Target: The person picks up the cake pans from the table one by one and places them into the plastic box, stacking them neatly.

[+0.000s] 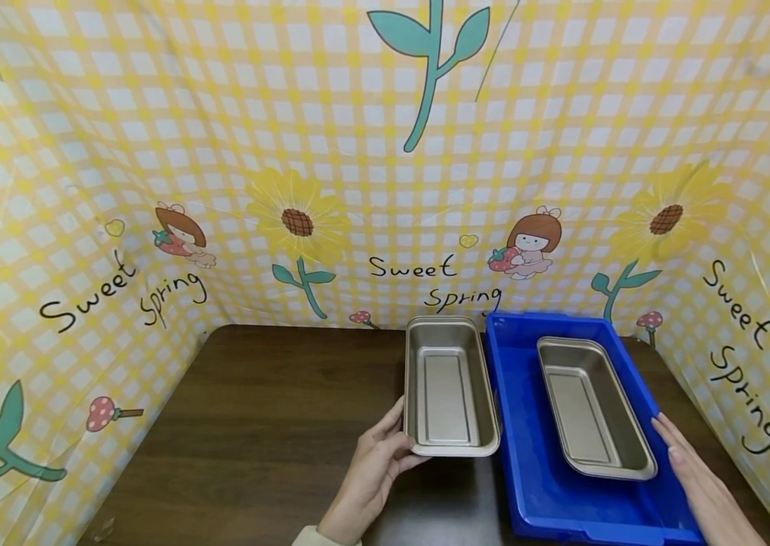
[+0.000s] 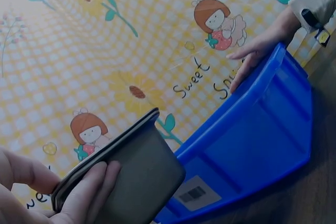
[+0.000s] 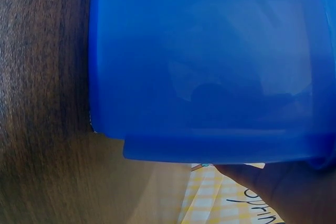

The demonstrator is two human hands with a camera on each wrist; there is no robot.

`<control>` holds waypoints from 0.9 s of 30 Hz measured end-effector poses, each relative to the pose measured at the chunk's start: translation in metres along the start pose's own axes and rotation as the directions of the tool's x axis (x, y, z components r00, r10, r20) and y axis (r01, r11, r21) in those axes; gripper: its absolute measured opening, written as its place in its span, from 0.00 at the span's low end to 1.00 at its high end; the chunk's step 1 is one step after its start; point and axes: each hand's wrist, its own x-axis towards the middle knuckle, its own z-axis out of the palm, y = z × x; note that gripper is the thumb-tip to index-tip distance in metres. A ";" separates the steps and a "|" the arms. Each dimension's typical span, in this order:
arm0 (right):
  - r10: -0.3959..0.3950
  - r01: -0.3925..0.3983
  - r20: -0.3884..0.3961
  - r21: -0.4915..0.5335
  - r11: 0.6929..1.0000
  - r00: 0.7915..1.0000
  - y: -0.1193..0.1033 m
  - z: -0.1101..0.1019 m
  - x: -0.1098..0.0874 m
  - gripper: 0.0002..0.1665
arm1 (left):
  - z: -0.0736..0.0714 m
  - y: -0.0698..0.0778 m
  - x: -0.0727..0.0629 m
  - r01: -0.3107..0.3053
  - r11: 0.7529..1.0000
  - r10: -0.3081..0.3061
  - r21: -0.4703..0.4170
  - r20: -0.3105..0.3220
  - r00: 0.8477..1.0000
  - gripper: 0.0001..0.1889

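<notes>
My left hand point(image 1: 374, 466) grips the near left corner of a bronze-coloured metal loaf pan point(image 1: 449, 398), thumb at the rim and fingers against the outside. In the left wrist view this loaf pan point(image 2: 144, 177) is tilted, its underside clear of the table. A second, matching loaf pan point(image 1: 593, 413) lies inside a blue plastic bin point(image 1: 518, 470). On the bin's right side, my right hand point(image 1: 702, 481) rests with straight fingers against the rim. The right wrist view shows mostly the bin's blue wall point(image 3: 210, 66), with part of the hand in shadow below.
The dark brown wooden table point(image 1: 269, 425) extends to the left of the bin. A yellow checked cloth point(image 1: 358, 167) with flowers and cartoon figures hangs behind and along both sides. A white label point(image 2: 198, 192) is stuck on the bin's outer wall.
</notes>
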 end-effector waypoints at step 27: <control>0.002 -0.002 0.001 0.002 1.000 1.000 0.000 0.001 0.001 0.36 | 0.023 0.006 0.003 -0.019 0.999 0.020 -0.026 0.028 0.999 0.40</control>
